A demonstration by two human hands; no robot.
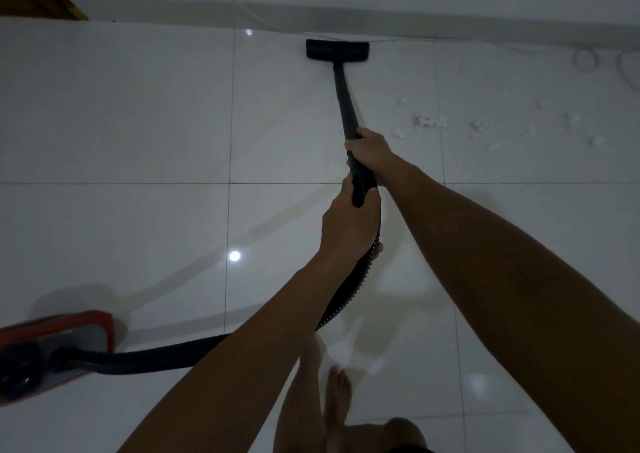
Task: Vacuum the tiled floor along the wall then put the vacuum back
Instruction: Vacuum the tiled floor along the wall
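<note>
A bare foot (337, 393) stands on the tiled floor (138, 134) at the bottom of the view, just below the two forearms that reach out to the vacuum wand (344, 102). The right hand (369, 149) wraps round the wand's lower end, and the left hand (348, 224) holds the ribbed hose (346, 296) just behind it; both grips are closed tight on the vacuum's tube, neither one wide. From the hands the wand runs forward to the floor head (337, 50), which sits flat on the tiles right against the base of the wall (450, 19). The red vacuum body (59, 345) lies well behind and to the left of the wand, joined to it by the hose.

White scraps of debris (429, 121) lie scattered to the right of the wand, near the wall and not yet picked up. A thin white cable (585, 59) runs along the wall and coils beyond the debris.

The risks, as I judge them: sweeping right could suck in or snag that cable, and a long reach could pull the hose taut and drag or tip the body. The hose also trails close to the foot, a trip hazard when stepping sideways.
</note>
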